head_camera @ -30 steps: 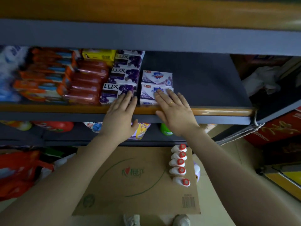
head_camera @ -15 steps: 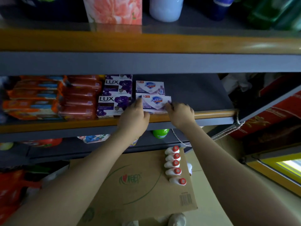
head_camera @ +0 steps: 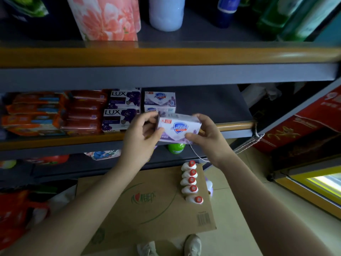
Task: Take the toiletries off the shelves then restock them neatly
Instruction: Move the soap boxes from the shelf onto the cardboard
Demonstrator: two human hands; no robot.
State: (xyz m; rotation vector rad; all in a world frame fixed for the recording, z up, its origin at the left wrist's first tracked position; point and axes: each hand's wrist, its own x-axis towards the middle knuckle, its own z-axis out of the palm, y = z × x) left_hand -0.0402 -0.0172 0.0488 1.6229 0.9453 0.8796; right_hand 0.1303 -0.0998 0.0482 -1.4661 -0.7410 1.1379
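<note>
- My left hand (head_camera: 142, 134) gripped the left end of a white Safeguard soap box (head_camera: 178, 129), thumb curled over its front face, fingers behind.
- My right hand (head_camera: 206, 136) pinched the box's right end, thumb under the lower edge and fingers wrapped over the top.
- The box hung tilted between both hands, just in front of the middle shelf's orange rail (head_camera: 234, 126), off the shelf.
- Behind the rail, more Safeguard boxes (head_camera: 159, 98) stood stacked beside two purple Lux boxes (head_camera: 120, 115).
- Below the rail, five red-capped white bottles (head_camera: 191, 181) lay in a row on a flattened cardboard box (head_camera: 147, 204).
</note>
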